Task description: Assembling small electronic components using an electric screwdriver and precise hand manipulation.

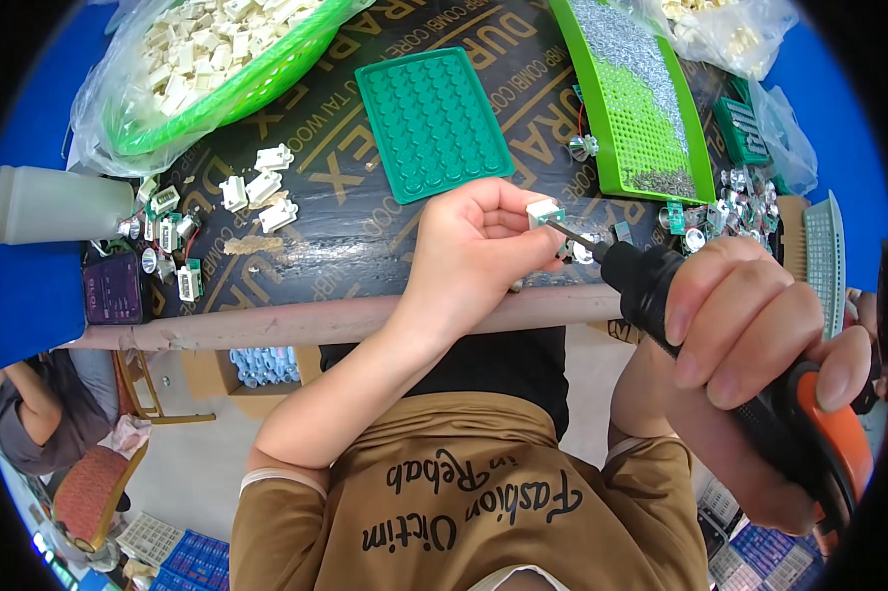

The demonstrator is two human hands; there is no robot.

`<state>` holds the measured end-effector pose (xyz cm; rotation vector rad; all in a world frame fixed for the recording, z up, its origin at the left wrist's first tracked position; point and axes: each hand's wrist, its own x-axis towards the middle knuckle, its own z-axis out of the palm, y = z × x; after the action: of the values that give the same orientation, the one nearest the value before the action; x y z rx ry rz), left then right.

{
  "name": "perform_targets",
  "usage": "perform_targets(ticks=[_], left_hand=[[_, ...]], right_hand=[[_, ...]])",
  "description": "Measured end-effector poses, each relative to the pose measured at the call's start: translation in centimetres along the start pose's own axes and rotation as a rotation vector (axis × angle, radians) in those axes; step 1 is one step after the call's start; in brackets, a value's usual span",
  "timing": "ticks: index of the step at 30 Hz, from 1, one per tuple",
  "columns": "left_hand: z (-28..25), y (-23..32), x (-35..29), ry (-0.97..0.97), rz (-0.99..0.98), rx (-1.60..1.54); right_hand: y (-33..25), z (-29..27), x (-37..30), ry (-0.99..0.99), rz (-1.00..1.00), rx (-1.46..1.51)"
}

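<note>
Pinched between the thumb and fingers of my left hand [464, 241] is a small white plastic housing [542, 211] with a green circuit board on it. My right hand [744, 320] wraps around a black and orange electric screwdriver [643, 281]. Its thin bit slants left, and the tip meets or nearly meets the green board beside my left thumb; contact is too small to tell. A shiny lamp reflector [584, 250] shows just behind the bit, close to my left fingertips.
A green basket [237, 116] of white housings stands far left, near loose white housings [264, 187]. At centre back lies a green moulded tray [434, 123]. Right of it, a lime-green perforated tray [651, 108] holds screws, beside piled lamp parts [739, 212]. A translucent container [55, 205] sits left.
</note>
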<state>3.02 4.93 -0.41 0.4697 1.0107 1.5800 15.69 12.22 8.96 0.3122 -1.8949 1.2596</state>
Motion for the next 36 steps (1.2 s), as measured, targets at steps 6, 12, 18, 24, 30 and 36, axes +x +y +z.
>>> perform_targets(ticks=[6,12,18,24,30,36], left_hand=[[0.0,0.1,0.0,0.015,-0.003,0.022],[0.2,-0.3,0.0,0.043,0.023,0.05],[0.3,-0.6,0.0,0.135,0.104,0.147],[0.1,-0.7,0.1,0.125,0.107,0.144],[0.3,-0.5,0.1,0.106,0.071,0.145],[0.3,0.1,0.1,0.065,-0.008,0.186]], right_hand=[[0.2,0.3,-0.1,-0.001,-0.008,-0.011],[0.4,0.5,0.0,-0.004,-0.017,-0.026],[1.1,0.8,0.1,-0.025,-0.054,0.001],[1.1,0.6,0.4,-0.066,-0.026,-0.055],[1.6,0.4,0.1,-0.069,-0.042,-0.003],[0.9,0.1,0.2,-0.008,-0.03,-0.002]])
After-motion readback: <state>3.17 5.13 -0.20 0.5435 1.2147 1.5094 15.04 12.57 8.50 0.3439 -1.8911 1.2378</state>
